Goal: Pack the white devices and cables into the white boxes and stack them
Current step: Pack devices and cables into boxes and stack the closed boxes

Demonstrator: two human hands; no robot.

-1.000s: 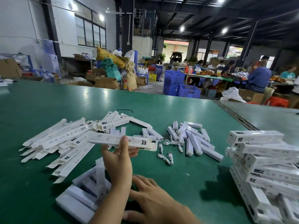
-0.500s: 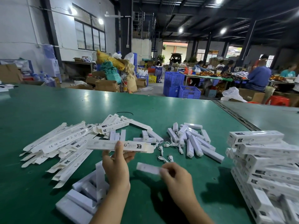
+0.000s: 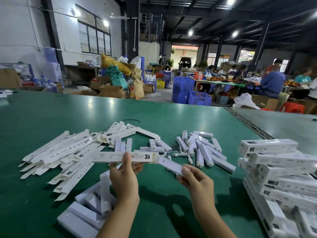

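Observation:
My left hand [image 3: 124, 176] holds a long white box [image 3: 120, 157] level above the green table, thumb on top. My right hand [image 3: 195, 180] pinches a white device [image 3: 169, 164] by its near end, and the device's far end meets the box's right opening. Flat unfolded boxes [image 3: 65, 152] lie in a pile at the left. Loose white devices [image 3: 204, 152] and white cables [image 3: 181, 154] lie in the middle. Packed boxes [image 3: 277, 172] are stacked at the right.
More white devices [image 3: 91, 206] lie in a heap near my left forearm. The green table [image 3: 68, 114] stretches far ahead, with a seam [image 3: 248, 122] at the right. Blue crates [image 3: 192, 95], cartons and seated people fill the hall beyond.
My right hand picked up a white device from near the table's front and carried it up and right to the open end of the box. My left hand kept the box nearly still.

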